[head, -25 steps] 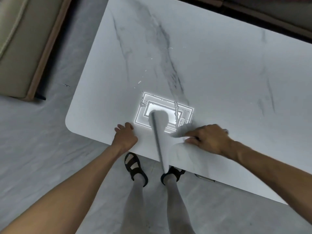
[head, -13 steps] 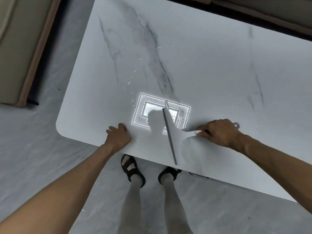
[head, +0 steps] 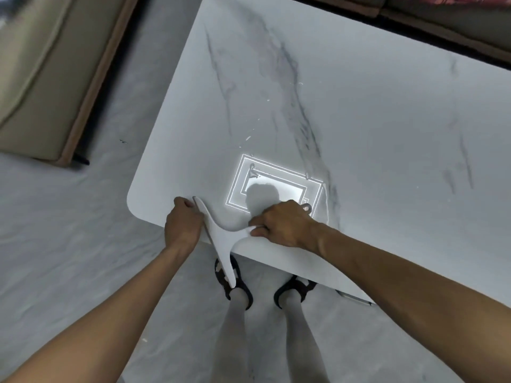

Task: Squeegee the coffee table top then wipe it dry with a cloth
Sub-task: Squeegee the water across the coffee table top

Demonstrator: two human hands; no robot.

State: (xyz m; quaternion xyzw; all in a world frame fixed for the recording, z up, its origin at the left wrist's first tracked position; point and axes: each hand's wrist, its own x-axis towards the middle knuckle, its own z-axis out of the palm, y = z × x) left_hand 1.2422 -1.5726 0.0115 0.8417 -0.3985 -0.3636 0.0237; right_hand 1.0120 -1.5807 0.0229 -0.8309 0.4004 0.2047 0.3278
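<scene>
Because the squeegee (head: 221,240) blade half overhangs the near edge at 6 o'clock, runoff would likely drip onto the floor (head: 69,230) and sandals (head: 294,293).

At 10 o'clock: beige seat (head: 41,78), wood-trimmed.

Left hand (head: 182,228) sits on the edge, fingers bent against the blade tip; cannot tell whether it holds anything.

Right hand (head: 282,225) is wrapped round the handle.

Risk 2: uneven pressure would leave streaks; droplets (head: 247,138) sit at 12 o'clock.

The coffee table top (head: 387,134), glossy and marble-veined, mirrors 1 ceiling light (head: 276,186). Dark furniture (head: 442,12) at 1 o'clock. No cloth in view.
</scene>
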